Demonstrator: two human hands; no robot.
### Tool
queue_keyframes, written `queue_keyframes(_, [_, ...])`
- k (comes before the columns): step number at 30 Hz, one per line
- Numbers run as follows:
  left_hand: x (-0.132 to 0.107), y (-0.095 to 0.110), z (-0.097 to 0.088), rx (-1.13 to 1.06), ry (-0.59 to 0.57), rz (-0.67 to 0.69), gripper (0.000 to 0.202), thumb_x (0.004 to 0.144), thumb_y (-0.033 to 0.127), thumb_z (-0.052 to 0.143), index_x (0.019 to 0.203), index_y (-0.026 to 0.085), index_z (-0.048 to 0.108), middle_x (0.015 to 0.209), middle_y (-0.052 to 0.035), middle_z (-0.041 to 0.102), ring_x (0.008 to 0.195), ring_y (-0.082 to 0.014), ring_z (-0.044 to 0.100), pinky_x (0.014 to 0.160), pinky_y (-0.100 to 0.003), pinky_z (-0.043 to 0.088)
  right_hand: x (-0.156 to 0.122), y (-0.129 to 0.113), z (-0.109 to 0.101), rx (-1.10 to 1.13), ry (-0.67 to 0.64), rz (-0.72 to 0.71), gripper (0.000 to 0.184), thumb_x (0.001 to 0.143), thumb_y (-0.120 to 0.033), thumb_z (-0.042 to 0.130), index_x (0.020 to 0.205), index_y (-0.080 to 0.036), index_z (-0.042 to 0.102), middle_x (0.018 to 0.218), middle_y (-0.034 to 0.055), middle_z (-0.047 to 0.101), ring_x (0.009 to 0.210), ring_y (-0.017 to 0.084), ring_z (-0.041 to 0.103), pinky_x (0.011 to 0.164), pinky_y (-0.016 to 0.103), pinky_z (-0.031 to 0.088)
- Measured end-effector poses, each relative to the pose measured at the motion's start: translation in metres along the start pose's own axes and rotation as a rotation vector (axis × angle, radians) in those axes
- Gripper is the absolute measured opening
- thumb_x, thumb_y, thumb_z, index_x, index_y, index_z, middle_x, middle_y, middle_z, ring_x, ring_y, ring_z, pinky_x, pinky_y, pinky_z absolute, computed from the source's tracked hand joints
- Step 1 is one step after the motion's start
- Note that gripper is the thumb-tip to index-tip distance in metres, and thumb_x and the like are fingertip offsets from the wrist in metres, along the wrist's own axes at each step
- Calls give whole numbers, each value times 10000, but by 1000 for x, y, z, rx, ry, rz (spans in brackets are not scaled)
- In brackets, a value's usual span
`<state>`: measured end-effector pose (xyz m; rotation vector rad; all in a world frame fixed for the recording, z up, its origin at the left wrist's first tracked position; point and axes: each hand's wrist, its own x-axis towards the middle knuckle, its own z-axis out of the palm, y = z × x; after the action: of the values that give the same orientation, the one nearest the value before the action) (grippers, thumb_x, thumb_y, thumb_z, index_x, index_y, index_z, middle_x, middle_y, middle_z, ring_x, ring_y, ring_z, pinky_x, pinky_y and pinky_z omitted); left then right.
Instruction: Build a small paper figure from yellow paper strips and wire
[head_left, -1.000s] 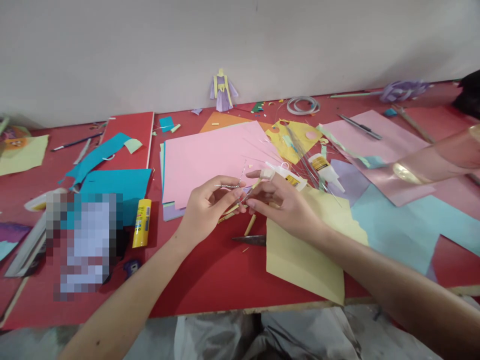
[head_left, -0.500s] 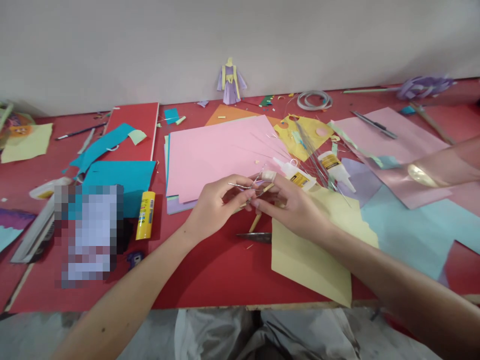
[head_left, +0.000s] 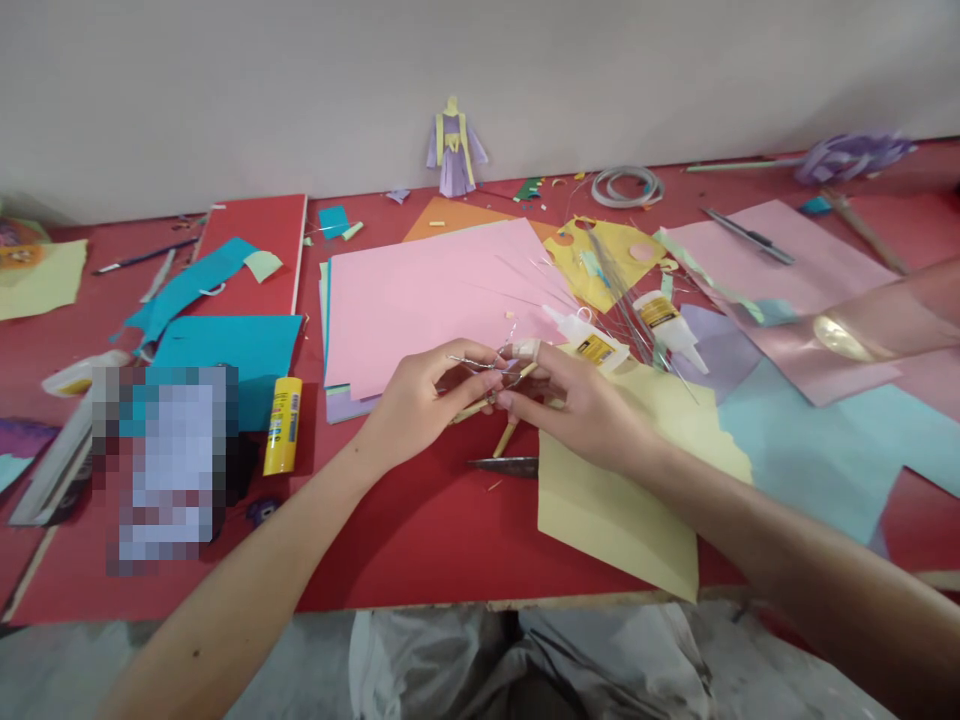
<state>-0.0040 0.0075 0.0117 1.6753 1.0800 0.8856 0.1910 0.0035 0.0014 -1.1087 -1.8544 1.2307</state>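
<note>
A silvery twisted wire (head_left: 471,361) is held just above a red tabletop (head_left: 420,560), pinched between thumb and fingers of the left hand (head_left: 420,395), the nearer of the two. Its visible length is laid roughly crosswise, one end turned back into the hollow of that hand, the other directed toward the right hand (head_left: 577,405). There, the right fingertips are narrowed onto the inner end, almost meeting the left ones; the exact contact is partly hidden. Beside the right fingers, a slim yellow stick (head_left: 527,371) is slanted upward to the right. Below, a dark pointed blade (head_left: 502,466) is seen, tip leftward.
</note>
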Motion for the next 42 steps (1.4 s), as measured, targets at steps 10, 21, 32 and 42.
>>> queue_keyframes(10, [0, 2, -2, 79, -55, -1, 197, 897, 359, 607, 975, 191, 675, 988, -36, 719, 891, -166, 690, 773, -232, 561, -1, 1, -1, -175, -9, -57, 104, 885, -268, 596, 970, -236, 546, 850, 13, 705, 762, 181, 684, 664, 294, 524])
queue_keyframes(21, [1, 1, -2, 106, -72, 28, 212, 909, 374, 593, 979, 192, 678, 998, -30, 715, 911, -153, 676, 804, -212, 525, 0, -2, -1, -179, -30, -58, 63, 890, -261, 581, 937, -233, 552, 853, 15, 706, 771, 182, 685, 670, 291, 516])
queue_keyframes(32, [0, 2, -2, 207, -123, 75, 196, 943, 326, 554, 935, 166, 666, 915, -10, 698, 812, -112, 656, 746, -181, 488, 0, -3, -2, -209, -58, -29, 67, 884, -215, 563, 949, -203, 554, 893, 25, 717, 817, 174, 699, 698, 279, 515])
queue_keyframes(42, [1, 4, -1, 256, -120, 114, 189, 949, 300, 549, 912, 156, 665, 893, -1, 690, 785, -89, 645, 727, -160, 474, -1, -2, -3, -177, -76, -22, 91, 895, -226, 554, 982, -204, 558, 925, 33, 714, 844, 180, 698, 723, 293, 524])
